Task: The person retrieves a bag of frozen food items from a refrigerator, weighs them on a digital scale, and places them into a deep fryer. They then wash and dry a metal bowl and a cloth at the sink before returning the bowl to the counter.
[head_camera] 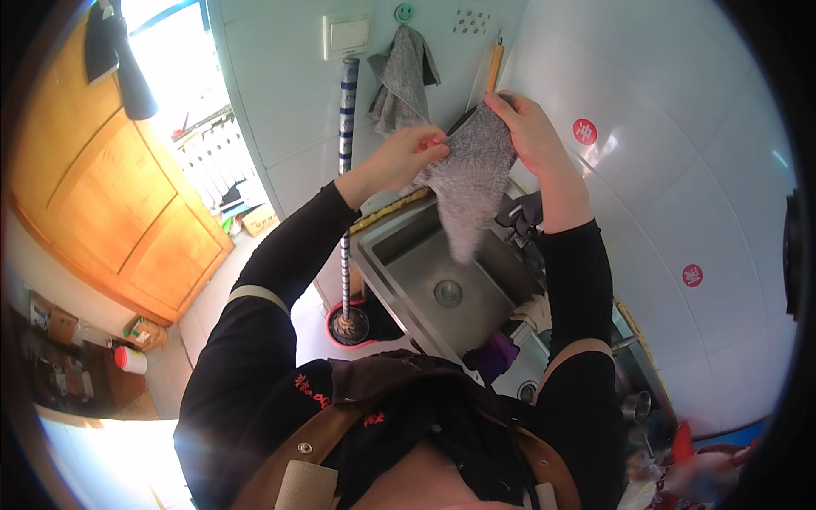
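A grey cloth (pixel 475 162) hangs between my hands over a stainless-steel sink basin (pixel 408 255), its lower tip blurred. My left hand (pixel 417 150) pinches the cloth's left edge between thumb and fingers. The upper right corner is held in my right hand (pixel 526 131), thumb in front and the other fingers partly hidden behind the fabric. Beyond the right hand, a wooden handle (pixel 495 64) hangs against the wall; its lower part is hidden by the cloth. A second grey cloth (pixel 403 80) hangs from a green smiley hook (pixel 404 13) on the wall.
Left of the sink, a striped pole (pixel 346 127) stands in a red-rimmed bucket (pixel 331 331). A purple cloth (pixel 494 357) and a pale glove (pixel 534 312) lie by the basin's near right side. A wooden door (pixel 121 191) is at the left, and a white wall (pixel 663 159) rises at the right.
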{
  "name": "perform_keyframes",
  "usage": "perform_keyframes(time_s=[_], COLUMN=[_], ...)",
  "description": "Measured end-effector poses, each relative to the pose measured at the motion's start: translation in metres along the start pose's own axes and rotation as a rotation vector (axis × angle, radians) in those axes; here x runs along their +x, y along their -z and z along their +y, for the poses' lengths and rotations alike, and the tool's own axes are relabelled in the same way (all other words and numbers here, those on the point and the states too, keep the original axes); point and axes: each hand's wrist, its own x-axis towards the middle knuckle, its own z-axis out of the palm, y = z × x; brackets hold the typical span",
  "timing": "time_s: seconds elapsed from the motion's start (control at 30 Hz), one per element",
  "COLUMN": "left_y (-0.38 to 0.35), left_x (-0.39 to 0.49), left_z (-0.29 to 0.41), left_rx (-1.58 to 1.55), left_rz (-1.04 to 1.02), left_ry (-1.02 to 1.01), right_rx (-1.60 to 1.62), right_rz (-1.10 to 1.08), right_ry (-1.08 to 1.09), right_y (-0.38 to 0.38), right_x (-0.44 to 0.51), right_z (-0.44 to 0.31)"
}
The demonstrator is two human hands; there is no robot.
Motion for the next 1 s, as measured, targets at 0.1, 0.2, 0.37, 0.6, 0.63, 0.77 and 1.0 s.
perform_keyframes(time_s=[0.1,0.2,0.37,0.6,0.63,0.77,1.0], left_y=[0.021,0.041,0.086,0.126,0.126,0.107,0.073], left_x=[0.01,0.035,0.072,0.076,0.08,0.094,0.133], left_z=[-0.009,-0.006,-0.007,-0.008,-0.01,-0.014,-0.036], left_rx=[-0.212,-0.101,0.115,0.018,0.163,0.609,0.665], left_rz=[0.046,0.022,-0.038,-0.05,-0.028,0.218,0.573], left_ry=[0.104,-0.104,-0.022,-0.185,-0.172,-0.034,0.214], right_rx=[-0.426,-0.379,0.063,0.067,-0.115,-0.607,-0.827], right_rz=[-0.125,-0.396,-0.41,-0.195,-0.168,0.032,0.358], right_ry=[-0.039,0.101,0.133,0.364,0.416,0.614,0.538], right_y=[0.013,0.001,-0.036,-0.011,-0.008,-0.027,-0.067], right_x=[0.021,0.044,0.083,0.137,0.147,0.181,0.235], right_z=[0.004,0.02,0.018,0.003,0.003,-0.005,0.011])
